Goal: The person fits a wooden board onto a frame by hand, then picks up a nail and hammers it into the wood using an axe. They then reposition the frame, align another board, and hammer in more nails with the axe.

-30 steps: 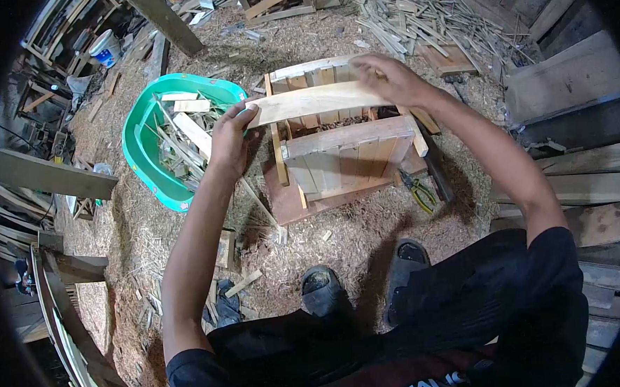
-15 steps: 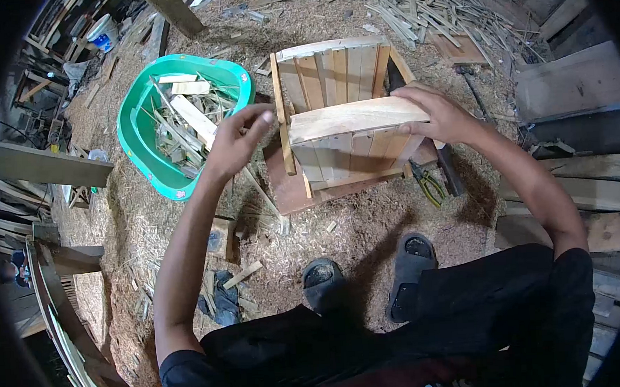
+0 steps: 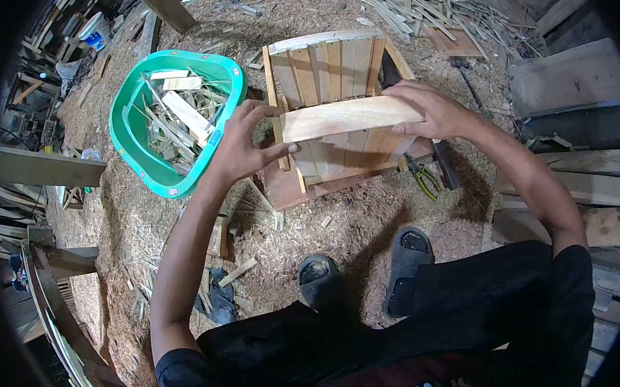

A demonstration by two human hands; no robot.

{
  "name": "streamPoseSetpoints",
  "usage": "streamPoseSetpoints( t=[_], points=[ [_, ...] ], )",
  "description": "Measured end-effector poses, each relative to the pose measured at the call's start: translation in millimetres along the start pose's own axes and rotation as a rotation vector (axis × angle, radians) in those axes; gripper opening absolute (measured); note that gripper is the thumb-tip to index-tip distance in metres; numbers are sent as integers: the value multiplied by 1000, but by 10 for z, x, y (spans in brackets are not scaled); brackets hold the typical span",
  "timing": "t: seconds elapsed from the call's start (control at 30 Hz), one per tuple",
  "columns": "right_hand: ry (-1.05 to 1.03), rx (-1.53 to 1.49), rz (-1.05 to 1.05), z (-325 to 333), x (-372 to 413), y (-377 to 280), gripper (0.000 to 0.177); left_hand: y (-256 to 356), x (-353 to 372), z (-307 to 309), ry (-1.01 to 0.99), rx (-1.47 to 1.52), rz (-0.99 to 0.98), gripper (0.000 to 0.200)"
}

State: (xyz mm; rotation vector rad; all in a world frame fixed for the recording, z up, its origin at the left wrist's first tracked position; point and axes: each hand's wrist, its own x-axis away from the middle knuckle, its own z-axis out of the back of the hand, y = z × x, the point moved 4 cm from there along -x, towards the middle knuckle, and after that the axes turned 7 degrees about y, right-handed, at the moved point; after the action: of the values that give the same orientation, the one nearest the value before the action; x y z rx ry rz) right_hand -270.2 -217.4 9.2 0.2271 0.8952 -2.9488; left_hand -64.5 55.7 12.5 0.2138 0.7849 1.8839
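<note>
Wood board (image 3: 348,118), pale and slightly curved, is positioned crosswise over the near edge of a slatted wooden box (image 3: 328,70). From where I stand, I cannot tell whether its underside is seated on that edge or held just above it.

Right hand (image 3: 428,111): closed on the right end of the board, fingers over the far edge, thumb along the near edge.

Left hand (image 3: 251,137): wide, thumb and fingers spread at the left end of the board. The thumb tip is just beside the near edge; the fingers are at the wooden bar (image 3: 271,76) along the box's left side. I cannot tell whether this hand bears on the board.

The far end of the box carries an arched strip (image 3: 326,40) above upright slats. The box stands over a reddish-brown panel (image 3: 285,190) on the floor (image 3: 333,227), which is covered with shavings.

To the right of the box, pliers (image 3: 423,178) with yellow-and-black handles lie just beside a dark bar (image 3: 447,167).

To the left, a green plastic tub (image 3: 121,133) contains wood offcuts (image 3: 187,116). Loose wood strips (image 3: 419,9) are heaped beyond the box, to the right. Two dark sandals (image 3: 408,265) are on the person's feet, on the near side of the box.
</note>
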Motion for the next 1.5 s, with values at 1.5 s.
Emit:
streamPoseSetpoints(
  t=[1.5],
  points=[
    [-123,-103,-98,466,125,384,65,40,-206,102,-217,-57,-36,65]
  ],
)
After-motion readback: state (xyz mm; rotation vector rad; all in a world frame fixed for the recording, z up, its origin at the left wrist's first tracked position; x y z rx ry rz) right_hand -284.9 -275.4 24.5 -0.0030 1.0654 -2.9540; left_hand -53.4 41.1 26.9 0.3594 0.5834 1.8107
